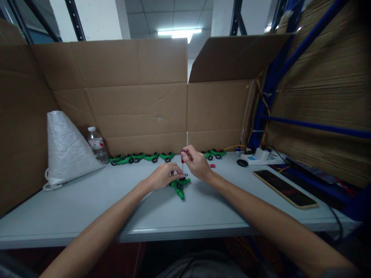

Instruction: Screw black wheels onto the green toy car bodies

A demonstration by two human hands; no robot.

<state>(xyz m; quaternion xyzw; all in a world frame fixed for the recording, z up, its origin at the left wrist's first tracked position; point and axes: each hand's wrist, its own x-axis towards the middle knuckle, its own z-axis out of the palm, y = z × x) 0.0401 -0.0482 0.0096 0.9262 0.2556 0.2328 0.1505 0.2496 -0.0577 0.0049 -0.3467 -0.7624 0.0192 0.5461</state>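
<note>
My right hand (197, 160) pinches a screwdriver (182, 159) with a red handle, held upright. Its thin shaft points down to a green plastic toy piece (179, 186) with black parts on it, lying on the table. The fingers of my left hand (166, 174) are closed on the far left side of that green piece, by the screwdriver's tip. My fingers partly hide where tip and piece meet. Just beyond the piece lies a small black ring (186, 175), and a small red part (212, 165) rests right of my right hand.
Several green toy vehicles (151, 157) line the back of the white table (95, 210) before a cardboard wall (130, 100). A white bag (68, 150) and water bottle (97, 144) stand left. A phone (285, 189), black disc (242, 163) and power strip (261, 157) are right.
</note>
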